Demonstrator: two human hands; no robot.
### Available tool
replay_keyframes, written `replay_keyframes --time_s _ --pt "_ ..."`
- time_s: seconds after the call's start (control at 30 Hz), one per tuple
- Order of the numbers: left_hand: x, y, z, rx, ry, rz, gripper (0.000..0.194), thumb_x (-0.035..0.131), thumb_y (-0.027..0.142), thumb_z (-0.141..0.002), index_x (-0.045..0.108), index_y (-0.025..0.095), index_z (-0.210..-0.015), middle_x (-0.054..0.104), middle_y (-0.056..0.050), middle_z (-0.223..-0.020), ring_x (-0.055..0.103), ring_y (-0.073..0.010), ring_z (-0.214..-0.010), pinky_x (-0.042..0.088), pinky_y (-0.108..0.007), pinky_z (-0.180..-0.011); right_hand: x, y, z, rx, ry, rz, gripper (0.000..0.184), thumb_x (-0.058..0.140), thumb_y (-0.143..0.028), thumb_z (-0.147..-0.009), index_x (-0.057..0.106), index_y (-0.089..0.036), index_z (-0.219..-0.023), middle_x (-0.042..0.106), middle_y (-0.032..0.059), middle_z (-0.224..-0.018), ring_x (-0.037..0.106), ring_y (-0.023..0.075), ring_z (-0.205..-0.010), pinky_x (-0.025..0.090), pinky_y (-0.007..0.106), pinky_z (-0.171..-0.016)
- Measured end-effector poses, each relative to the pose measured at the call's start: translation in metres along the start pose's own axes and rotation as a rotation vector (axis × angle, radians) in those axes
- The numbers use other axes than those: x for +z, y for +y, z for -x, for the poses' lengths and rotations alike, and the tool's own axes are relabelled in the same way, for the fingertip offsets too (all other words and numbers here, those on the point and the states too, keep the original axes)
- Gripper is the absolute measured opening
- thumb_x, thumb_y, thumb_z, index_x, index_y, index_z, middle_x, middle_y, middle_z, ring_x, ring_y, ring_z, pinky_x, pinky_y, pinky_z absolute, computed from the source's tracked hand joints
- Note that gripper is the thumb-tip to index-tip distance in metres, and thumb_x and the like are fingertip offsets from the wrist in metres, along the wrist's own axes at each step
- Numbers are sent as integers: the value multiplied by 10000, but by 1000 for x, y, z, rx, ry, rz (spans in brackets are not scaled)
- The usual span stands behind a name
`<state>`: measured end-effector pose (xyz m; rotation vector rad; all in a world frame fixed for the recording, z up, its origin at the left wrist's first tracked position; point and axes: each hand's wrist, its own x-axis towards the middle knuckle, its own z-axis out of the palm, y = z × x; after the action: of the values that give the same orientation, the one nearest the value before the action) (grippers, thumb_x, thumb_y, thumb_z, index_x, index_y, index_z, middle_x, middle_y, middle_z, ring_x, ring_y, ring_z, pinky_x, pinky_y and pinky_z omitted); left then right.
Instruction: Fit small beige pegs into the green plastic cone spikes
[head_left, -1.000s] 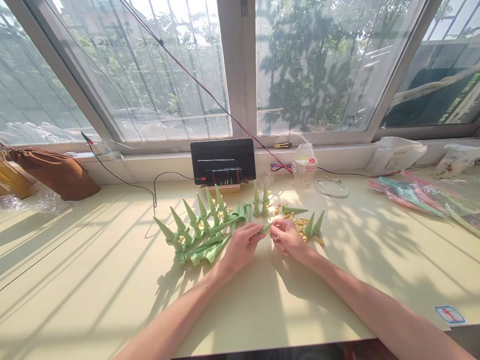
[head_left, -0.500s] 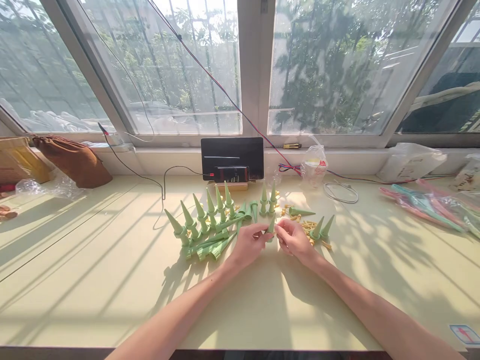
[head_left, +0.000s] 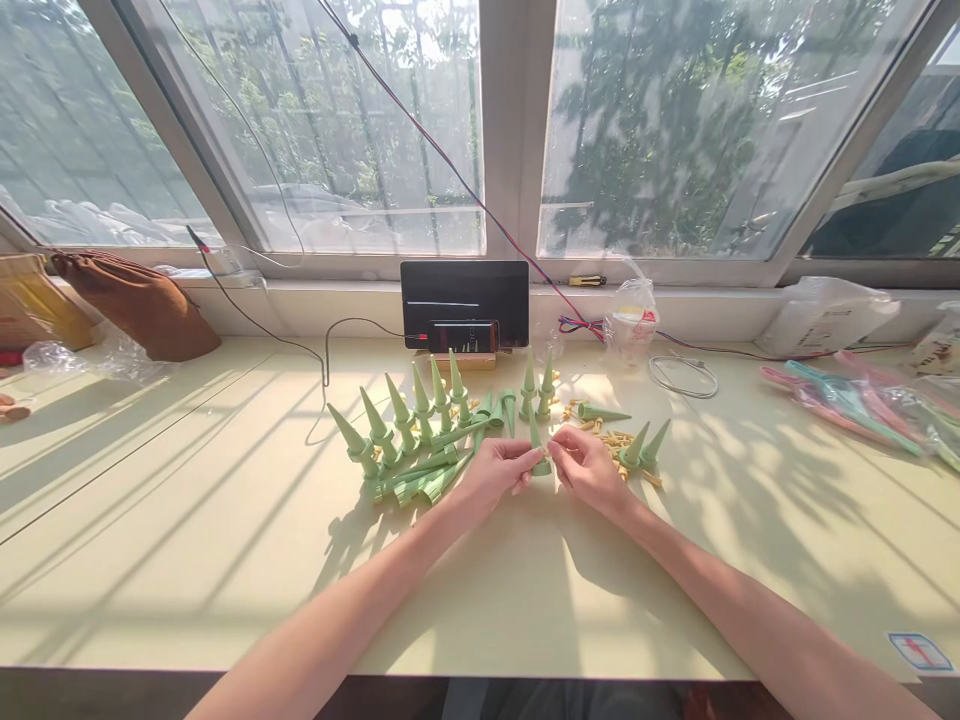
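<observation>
Pale-green tapered plastic spike (head_left: 535, 432) between my hands, pinched in left hand (head_left: 498, 470), long axis near upright, tip up. Right hand (head_left: 591, 474) beside it, fingertips bunched; can't tell whether gripping anything. Small yellow pegs (head_left: 616, 441) right of that.

Green cone (head_left: 535, 430): slim, pointed, tip up, near upright; wide base held in my left hand (head_left: 501, 470). My right hand (head_left: 589, 470) just beside it; anything pinched there too small to tell. Yellow pegs (head_left: 613, 440): loose heap beside right hand, next to two tip-up green cones (head_left: 635, 447).
</observation>
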<state>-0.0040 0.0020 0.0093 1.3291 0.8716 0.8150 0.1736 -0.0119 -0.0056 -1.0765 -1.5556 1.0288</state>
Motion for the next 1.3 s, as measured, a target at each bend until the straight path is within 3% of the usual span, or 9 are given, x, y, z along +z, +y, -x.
replay_keyframes --time_s 0.23,0.6,1.07,1.3 --pt "-2 5 0 -99 -57 154 380 787 486 -718 711 117 -775 370 60 -538 280 -39 -487 227 -224 -470 -2 -7 5 -73 4 133 268 487 -394 -945 475 -219 -742 407 -46 -558 412 126 -510 338 256 -510" --pt "3 4 3 117 13 -112 380 650 471 -848 583 147 -660 469 45 -486 399 -66 -462 292 -220 -487 -3 -3 1 -120 48 92 260 523 -343 -911 461 -204 -700 393 -35 -649 362 107 -546 332 243 -503" --pt "6 2 0 186 96 -242 379 618 442 -859 519 164 -621 463 44 -456 394 -73 -433 304 -217 -451 -2 -6 0 -44 55 64 304 561 -438 -907 498 -207 -721 408 -55 -536 404 104 -458 334 242 -438" --pt "5 1 -3 233 101 -249 294 592 396 -871 557 166 -692 506 36 -526 464 -83 -460 367 -220 -483 2 -6 3 -55 53 60 285 557 -435 -920 528 -207 -751 473 -50 -547 465 108 -449 396 239 -438"
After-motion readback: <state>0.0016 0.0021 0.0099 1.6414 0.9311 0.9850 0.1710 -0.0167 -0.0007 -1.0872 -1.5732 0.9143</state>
